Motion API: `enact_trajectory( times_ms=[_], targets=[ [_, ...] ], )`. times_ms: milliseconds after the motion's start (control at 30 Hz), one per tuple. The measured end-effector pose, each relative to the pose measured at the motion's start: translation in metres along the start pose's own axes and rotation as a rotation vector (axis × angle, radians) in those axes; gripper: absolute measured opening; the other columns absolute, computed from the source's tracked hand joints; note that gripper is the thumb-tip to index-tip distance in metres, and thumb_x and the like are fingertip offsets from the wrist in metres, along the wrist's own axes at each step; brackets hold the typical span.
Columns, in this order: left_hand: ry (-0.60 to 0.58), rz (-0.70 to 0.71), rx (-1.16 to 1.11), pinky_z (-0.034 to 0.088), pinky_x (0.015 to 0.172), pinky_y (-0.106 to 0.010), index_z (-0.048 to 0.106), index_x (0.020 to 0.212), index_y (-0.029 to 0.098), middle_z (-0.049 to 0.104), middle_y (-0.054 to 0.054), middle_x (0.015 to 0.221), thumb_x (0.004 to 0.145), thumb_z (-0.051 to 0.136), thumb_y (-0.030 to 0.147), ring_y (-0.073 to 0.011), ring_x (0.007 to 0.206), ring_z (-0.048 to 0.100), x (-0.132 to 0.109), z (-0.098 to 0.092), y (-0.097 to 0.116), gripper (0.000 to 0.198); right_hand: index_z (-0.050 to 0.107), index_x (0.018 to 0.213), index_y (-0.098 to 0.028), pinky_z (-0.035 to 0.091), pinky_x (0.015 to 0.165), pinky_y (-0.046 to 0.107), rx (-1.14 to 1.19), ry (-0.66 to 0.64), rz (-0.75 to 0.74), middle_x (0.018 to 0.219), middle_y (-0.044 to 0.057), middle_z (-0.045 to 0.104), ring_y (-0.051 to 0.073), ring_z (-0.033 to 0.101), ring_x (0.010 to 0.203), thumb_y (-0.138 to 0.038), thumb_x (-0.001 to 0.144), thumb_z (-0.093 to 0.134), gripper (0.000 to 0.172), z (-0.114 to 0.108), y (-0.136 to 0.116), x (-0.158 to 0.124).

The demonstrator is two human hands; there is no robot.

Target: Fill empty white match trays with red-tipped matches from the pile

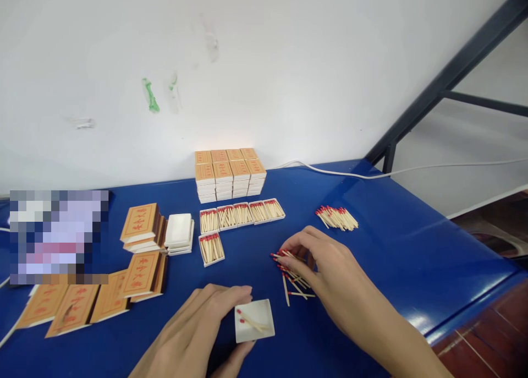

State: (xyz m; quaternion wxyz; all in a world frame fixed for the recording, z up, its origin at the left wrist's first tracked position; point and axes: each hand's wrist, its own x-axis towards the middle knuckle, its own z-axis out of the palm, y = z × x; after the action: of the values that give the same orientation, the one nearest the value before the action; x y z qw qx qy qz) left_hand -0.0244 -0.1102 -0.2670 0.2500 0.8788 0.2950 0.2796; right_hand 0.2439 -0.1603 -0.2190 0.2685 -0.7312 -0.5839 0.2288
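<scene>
My left hand (198, 328) grips a white matchbox tray (264, 312) by its sides, between the thumb below and the fingers above. Two or so red-headed matches lie loose inside it. To the right, my right hand (325, 262) has thumb and fingers closed on some matches (282, 257). Beneath and beside that hand, a loose scatter of matches (295, 284) lies on the blue table. Beyond my hands stands a row of filled trays (234, 215), with one more filled tray (212, 248) in front of its left end.
Stacked matchboxes (230, 171) stand against the wall. At left are empty white trays (179, 230), orange matchbox sleeves (140, 222), more sleeves (74, 306) and a blurred-out screen (58, 235). A match pile (337, 218) lies right, near a white cable (350, 173) and dark metal frame (445, 81).
</scene>
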Motion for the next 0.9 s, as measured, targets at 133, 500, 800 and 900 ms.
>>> enact_trajectory(
  times_ms=[133,500,800,900],
  targets=[
    [0.006,-0.004,0.004,0.072,0.103,-0.035,0.065,0.143,0.043,0.086,0.005,0.126,0.102,0.069,0.038,-0.0225,0.114,0.087,0.0,0.0,0.0,0.042,0.074,0.101,-0.025,0.054,0.074,0.032,0.009,0.01,0.022,0.103,0.002,0.073,0.017,0.07,0.084,-0.035,0.113,0.068,0.017,-0.003,0.0,0.003],
    [-0.006,-0.024,-0.026,0.073,0.105,-0.042,0.063,0.146,0.043,0.085,0.005,0.126,0.107,0.064,0.042,-0.0243,0.114,0.086,-0.003,0.003,-0.001,0.039,0.077,0.101,-0.031,0.058,0.071,0.03,0.057,0.049,-0.054,0.101,-0.001,0.077,0.016,0.073,0.084,-0.041,0.111,0.071,0.016,-0.014,-0.015,-0.009],
    [-0.022,-0.042,-0.063,0.067,0.102,-0.046,0.07,0.139,0.023,0.073,-0.011,0.143,0.109,0.072,0.046,-0.023,0.119,0.076,0.001,0.001,0.004,0.038,0.073,0.105,-0.024,0.063,0.092,0.03,-0.095,-0.135,-0.418,0.106,0.001,0.075,0.015,0.075,0.095,-0.013,0.105,0.075,0.012,0.02,-0.032,-0.029],
    [-0.021,-0.051,-0.063,0.069,0.097,-0.043,0.072,0.136,0.025,0.079,-0.006,0.132,0.111,0.068,0.05,-0.0216,0.112,0.079,0.006,0.003,0.003,0.036,0.074,0.099,-0.023,0.061,0.09,0.035,-0.286,-0.081,-0.577,0.098,0.003,0.074,0.02,0.071,0.093,-0.006,0.105,0.069,0.018,0.032,-0.032,-0.028]
  ],
)
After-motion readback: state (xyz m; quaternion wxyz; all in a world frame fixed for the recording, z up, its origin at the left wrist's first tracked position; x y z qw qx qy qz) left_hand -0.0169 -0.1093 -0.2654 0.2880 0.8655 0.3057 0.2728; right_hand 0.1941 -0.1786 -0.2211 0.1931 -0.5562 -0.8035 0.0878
